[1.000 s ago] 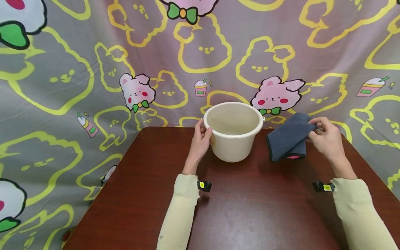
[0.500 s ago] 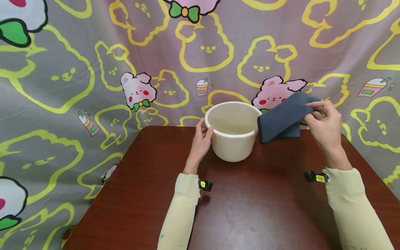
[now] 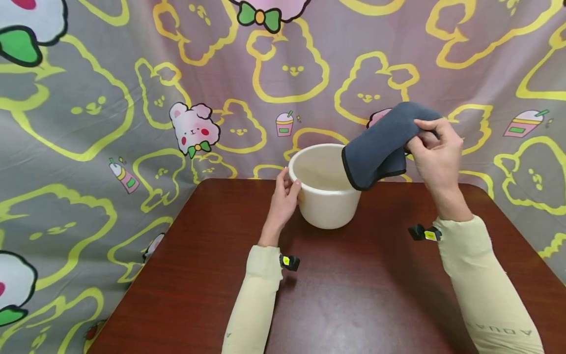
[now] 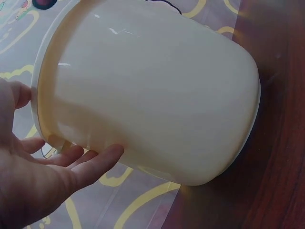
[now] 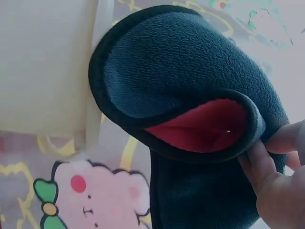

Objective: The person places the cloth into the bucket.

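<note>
My left hand (image 3: 281,206) holds the cream plastic bucket (image 3: 329,209) at the left of its rim, fingers and thumb against it. The bucket stands upright at the back of the table. My right hand (image 3: 438,157) pinches a dark grey-blue cloth (image 3: 384,140) with black edging, holding it up in the air. The folded cloth droops toward the bucket, and its lower left end overlaps the right side of the rim in the head view. In the right wrist view, a red-pink inner side shows in the fold of the cloth.
A dark reddish-brown wooden table (image 3: 349,295) lies under the bucket. Close behind it hangs a curtain (image 3: 239,64) printed with cartoon rabbits and yellow outlines, which also runs down the left side.
My right hand has lifted the cloth off the table and carried it up and left to the bucket's rim. The left hand and the bucket have stayed in place.
</note>
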{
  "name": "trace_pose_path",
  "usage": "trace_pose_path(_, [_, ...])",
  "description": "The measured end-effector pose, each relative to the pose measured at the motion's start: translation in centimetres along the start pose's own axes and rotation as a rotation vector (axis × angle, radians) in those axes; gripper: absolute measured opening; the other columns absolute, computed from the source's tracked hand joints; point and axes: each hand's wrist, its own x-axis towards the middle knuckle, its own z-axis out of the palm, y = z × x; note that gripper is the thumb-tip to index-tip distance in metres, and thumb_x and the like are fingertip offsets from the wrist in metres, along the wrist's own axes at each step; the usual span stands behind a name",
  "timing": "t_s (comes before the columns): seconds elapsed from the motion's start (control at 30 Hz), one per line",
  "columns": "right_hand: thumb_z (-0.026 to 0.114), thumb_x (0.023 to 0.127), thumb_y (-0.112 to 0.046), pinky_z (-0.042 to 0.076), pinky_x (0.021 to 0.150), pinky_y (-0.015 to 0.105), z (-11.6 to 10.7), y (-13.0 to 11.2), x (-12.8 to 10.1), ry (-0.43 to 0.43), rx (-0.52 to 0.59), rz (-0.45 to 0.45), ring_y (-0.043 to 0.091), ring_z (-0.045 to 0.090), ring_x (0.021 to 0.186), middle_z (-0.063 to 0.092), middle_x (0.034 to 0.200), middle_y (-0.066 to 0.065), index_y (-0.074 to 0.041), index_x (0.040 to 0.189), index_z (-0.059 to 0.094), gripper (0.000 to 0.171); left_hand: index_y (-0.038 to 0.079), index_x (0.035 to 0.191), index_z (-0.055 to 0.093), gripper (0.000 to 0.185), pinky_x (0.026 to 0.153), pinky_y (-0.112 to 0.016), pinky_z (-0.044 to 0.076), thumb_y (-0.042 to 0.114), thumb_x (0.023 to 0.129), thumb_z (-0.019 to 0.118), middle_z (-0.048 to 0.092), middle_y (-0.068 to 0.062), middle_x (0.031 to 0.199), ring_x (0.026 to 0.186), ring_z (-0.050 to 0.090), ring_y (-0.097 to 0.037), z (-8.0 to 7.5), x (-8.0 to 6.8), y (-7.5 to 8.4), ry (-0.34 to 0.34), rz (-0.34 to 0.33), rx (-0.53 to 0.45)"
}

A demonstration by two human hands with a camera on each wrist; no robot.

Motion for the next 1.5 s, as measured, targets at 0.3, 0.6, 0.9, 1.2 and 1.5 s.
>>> trace_pose_path(0.3, [0.052,0.088,-0.002,0.046,0.069,0.012,3.1,-1.3,-0.7,-0.127,-0.208,-0.061,0.005,0.061,0.094,0.043,0.114,0.005,0.006,0.120,0.054,0.032,0.014,0.147,0.019,0.060,0.081,-0.042,0.051,0.027,0.097,0.048,0.044,-0.014,0.134,0.113,0.052,-0.024,0.0,0.0,0.1,0.000,-0.005,-0.007])
trace_pose_path(0.6, [0.052,0.088,0.003,0.045,0.073,0.008,6.1,-1.5,-2.3,-0.292,-0.333,-0.115,0.023,0.059,0.097,0.045,0.114,0.022,0.006,0.120,0.056,0.032,0.018,0.147,0.021,0.059,0.074,-0.036,0.052,0.030,0.096,0.048,0.046,-0.013,0.129,0.111,0.054,-0.030,0.0,0.4,-0.8,0.012,0.003,-0.021])
trace_pose_path(0.9, [0.053,0.088,0.007,0.049,0.083,0.026,7.6,0.1,-3.1,-0.513,-0.300,-0.086,0.030,0.061,0.104,0.053,0.122,0.019,0.001,0.129,0.050,0.042,0.035,0.143,0.024,0.057,0.084,-0.052,0.048,0.042,0.093,0.050,0.043,-0.006,0.128,0.108,0.054,-0.019,0.0,1.3,-3.1,0.023,-0.002,-0.030])
trace_pose_path(1.2, [0.052,0.092,-0.006,0.054,0.072,0.028,5.7,2.4,-2.1,-0.602,-0.415,0.073,0.024,0.068,0.085,0.068,0.103,0.013,-0.012,0.127,0.055,0.035,0.026,0.145,0.021,0.057,0.083,-0.040,0.050,0.035,0.096,0.047,0.044,-0.009,0.133,0.118,0.049,-0.025,-0.4,0.3,-0.9,-0.042,-0.046,-0.014])
trace_pose_path(1.5, [0.051,0.094,-0.022,0.054,0.064,0.022,0.9,3.7,-2.2,-0.512,-0.480,0.189,0.023,0.068,0.075,0.068,0.093,0.010,-0.014,0.116,0.060,0.025,0.024,0.146,0.025,0.057,0.089,-0.042,0.047,0.037,0.095,0.049,0.043,-0.007,0.135,0.121,0.048,-0.021,-0.3,0.8,-2.0,-0.008,-0.007,0.016])
